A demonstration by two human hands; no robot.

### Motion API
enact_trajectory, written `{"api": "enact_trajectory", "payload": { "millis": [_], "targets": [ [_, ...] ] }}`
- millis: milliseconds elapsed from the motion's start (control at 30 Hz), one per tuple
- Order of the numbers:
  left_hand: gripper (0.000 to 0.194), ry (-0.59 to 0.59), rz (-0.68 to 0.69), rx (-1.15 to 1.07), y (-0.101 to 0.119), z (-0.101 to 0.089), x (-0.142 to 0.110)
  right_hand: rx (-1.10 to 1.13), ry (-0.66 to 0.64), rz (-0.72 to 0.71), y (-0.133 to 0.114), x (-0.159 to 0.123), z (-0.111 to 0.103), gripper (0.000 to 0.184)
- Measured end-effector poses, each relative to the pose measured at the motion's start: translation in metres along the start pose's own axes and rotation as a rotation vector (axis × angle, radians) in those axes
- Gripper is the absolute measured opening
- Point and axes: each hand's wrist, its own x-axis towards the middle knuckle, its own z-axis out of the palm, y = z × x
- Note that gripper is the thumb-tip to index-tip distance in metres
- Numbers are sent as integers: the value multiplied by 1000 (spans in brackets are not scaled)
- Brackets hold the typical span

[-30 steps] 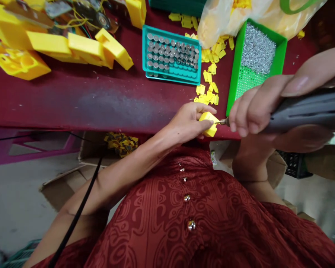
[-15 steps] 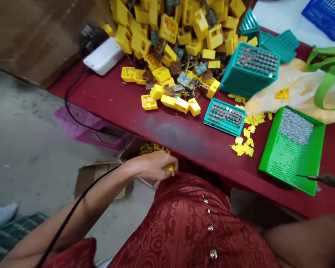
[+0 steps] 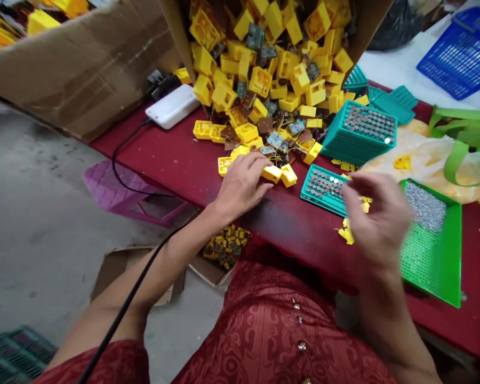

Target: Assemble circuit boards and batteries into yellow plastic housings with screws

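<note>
My left hand (image 3: 243, 185) reaches over the front row of yellow plastic housings (image 3: 289, 175), its thumb held apart from the fingers. The fingertips are at one of these housings, and I see nothing gripped. My right hand (image 3: 380, 218) is blurred above the right end of a teal tray (image 3: 322, 199) that carries rows of round metal discs (image 3: 324, 182). Its thumb and fingers look apart, with nothing visible between them. Small yellow plastic pieces (image 3: 346, 236) lie beside this tray, partly hidden by the right hand.
A large box spills yellow housings and circuit boards (image 3: 276, 140) onto the red tabletop (image 3: 176, 160). Stacked teal trays (image 3: 356, 133) stand behind, and a green tray (image 3: 450, 256) holds small metal parts at right. A black cable (image 3: 122, 306) crosses my left arm. Below sits a carton of yellow parts (image 3: 226, 245).
My left hand has risen from the table's edge to the housings; the yellow piece it held is no longer visible there. My right hand has come in over the teal tray, and the screwdriver has left view.
</note>
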Motion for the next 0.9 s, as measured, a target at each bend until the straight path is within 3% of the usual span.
{"api": "enact_trajectory", "payload": {
  "millis": [67, 133, 233, 300, 400, 600, 767, 900],
  "targets": [
    [43, -14, 47, 149, -5, 11, 14, -93, -187, -89, 6, 16, 44, 25],
    [28, -35, 59, 229, -10, 17, 26, -261, -381, -111, 8, 29, 82, 36],
    [10, -20, 82, 230, -20, 16, 36, -438, -507, -19, 4, 42, 109, 41],
    [13, 25, 118, 179, -29, 10, 39, -419, -523, 42, 1, 47, 108, 31],
    [20, 73, 208, 57, -43, -1, 36, -200, -534, 123, 0, 50, 95, 19],
    [16, 97, 187, -94, -52, -10, 31, 145, -502, 165, 5, 33, 75, 20],
    [16, 33, 175, -82, -47, -13, 36, 122, -564, 110, 4, 35, 79, 20],
    [17, 99, 90, -111, -50, -20, 57, -32, -384, 129, 4, 66, 105, 21]
  ]
}}
